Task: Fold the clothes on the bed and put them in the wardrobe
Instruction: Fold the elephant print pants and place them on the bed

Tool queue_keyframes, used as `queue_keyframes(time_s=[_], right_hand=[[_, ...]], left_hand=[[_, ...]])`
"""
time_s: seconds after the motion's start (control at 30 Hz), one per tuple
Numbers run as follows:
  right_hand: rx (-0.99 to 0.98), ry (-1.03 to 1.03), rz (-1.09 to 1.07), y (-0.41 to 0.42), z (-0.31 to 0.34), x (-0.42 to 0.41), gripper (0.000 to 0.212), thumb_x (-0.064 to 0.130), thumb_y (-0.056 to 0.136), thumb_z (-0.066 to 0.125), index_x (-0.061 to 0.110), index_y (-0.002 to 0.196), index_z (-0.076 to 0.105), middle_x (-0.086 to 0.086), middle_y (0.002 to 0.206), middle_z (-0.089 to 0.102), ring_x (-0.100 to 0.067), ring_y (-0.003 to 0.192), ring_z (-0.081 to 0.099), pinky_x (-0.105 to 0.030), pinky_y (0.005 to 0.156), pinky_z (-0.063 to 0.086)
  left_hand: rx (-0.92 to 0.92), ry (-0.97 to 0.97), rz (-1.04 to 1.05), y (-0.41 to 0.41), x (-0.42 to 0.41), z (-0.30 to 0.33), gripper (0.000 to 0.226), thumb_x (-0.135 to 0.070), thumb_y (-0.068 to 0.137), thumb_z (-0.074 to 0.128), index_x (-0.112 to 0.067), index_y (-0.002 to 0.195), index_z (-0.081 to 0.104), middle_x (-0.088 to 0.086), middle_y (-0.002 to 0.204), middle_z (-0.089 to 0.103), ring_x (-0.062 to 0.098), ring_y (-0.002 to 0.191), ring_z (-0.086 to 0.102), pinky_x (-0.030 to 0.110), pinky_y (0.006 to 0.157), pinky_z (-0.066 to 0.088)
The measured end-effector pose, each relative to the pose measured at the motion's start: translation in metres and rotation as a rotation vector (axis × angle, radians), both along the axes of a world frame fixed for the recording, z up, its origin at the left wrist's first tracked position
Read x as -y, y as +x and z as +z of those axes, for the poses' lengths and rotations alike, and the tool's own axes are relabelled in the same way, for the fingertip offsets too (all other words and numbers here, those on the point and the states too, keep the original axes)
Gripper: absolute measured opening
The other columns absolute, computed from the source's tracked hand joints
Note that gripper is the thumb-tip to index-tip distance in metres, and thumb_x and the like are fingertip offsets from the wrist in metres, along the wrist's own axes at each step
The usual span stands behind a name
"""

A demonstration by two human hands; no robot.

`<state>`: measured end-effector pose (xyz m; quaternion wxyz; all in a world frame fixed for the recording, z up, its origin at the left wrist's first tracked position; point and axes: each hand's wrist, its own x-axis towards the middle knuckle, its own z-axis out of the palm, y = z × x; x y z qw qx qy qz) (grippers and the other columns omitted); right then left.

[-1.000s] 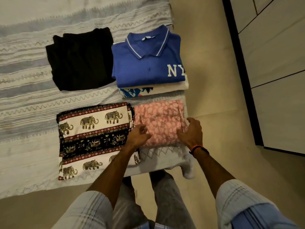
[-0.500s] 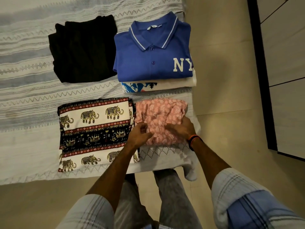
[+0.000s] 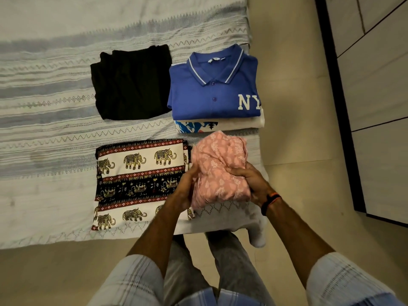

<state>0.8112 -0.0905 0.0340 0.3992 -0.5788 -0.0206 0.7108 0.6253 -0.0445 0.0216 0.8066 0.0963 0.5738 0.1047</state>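
Left hand (image 3: pixel 184 191) and right hand (image 3: pixel 251 181) grip folded pink floral garment (image 3: pixel 217 171) from both sides, frame centre, beside elephant-print cloth (image 3: pixel 141 180).

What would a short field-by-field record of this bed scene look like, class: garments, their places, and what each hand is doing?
surface: striped bedsheet
far left: folded black garment
far right: blue polo shirt stacked on a white printed shirt
near left: elephant-print cloth, folded flat
near right: pink garment, bunched, gripped from both sides
left hand: grips the pink garment's left side
right hand: grips its right side
beside the bed: wardrobe
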Motion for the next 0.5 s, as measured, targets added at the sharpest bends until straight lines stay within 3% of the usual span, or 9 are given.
queue_keyframes(time_s=[0.07,0.13,0.27,0.33,0.43,0.5], right_hand=[[-0.035,0.034,0.02,-0.011,0.007,-0.002,0.053,0.003,0.074,0.075,0.013,0.122,0.058,-0.012,0.122,0.068,-0.031,0.112,0.065,-0.044,0.094,0.053],[-0.013,0.043,0.03,-0.023,0.013,-0.004,0.053,0.003,0.078,0.074,0.014,0.125,0.055,-0.011,0.122,0.067,-0.029,0.111,0.065,-0.041,0.09,0.055],[0.179,0.037,0.154,-0.058,0.01,-0.006,0.051,0.004,0.086,0.069,0.016,0.132,0.051,-0.007,0.127,0.062,-0.022,0.111,0.063,-0.037,0.09,0.054],[0.306,0.023,0.258,-0.081,0.005,-0.007,0.055,0.008,0.086,0.071,0.017,0.136,0.049,-0.003,0.128,0.061,-0.022,0.114,0.06,-0.044,0.099,0.05],[0.397,0.012,0.328,-0.123,-0.003,-0.01,0.061,0.012,0.085,0.073,0.017,0.14,0.045,-0.004,0.132,0.059,-0.025,0.121,0.056,-0.053,0.106,0.044],[0.432,0.017,0.345,-0.146,-0.007,-0.012,0.067,0.015,0.083,0.075,0.018,0.142,0.043,-0.004,0.134,0.057,-0.025,0.124,0.054,-0.053,0.107,0.043]], left_hand=[[0.09,-0.034,0.083,-0.014,0.001,0.005,0.054,-0.048,0.09,0.061,-0.009,0.127,0.056,0.023,0.13,0.061,0.04,0.121,0.057,0.056,0.107,0.041],[0.107,-0.023,0.131,-0.035,0.0,0.011,0.063,-0.035,0.083,0.072,-0.004,0.134,0.051,0.024,0.133,0.058,0.04,0.122,0.056,0.055,0.104,0.045],[-0.141,0.095,0.096,-0.087,-0.007,0.019,0.065,-0.018,0.071,0.081,-0.001,0.128,0.055,0.019,0.12,0.067,0.038,0.108,0.065,0.055,0.095,0.051],[-0.28,0.163,0.055,-0.114,-0.008,0.016,0.054,-0.012,0.078,0.079,-0.005,0.127,0.058,0.014,0.118,0.068,0.034,0.104,0.066,0.052,0.093,0.053],[-0.343,0.217,0.011,-0.154,-0.007,0.012,0.049,-0.008,0.084,0.074,-0.007,0.129,0.055,0.012,0.121,0.066,0.031,0.104,0.066,0.051,0.089,0.055],[-0.377,0.248,-0.009,-0.176,-0.008,0.01,0.046,-0.007,0.086,0.071,-0.009,0.129,0.053,0.008,0.12,0.064,0.027,0.101,0.064,0.041,0.08,0.056]])
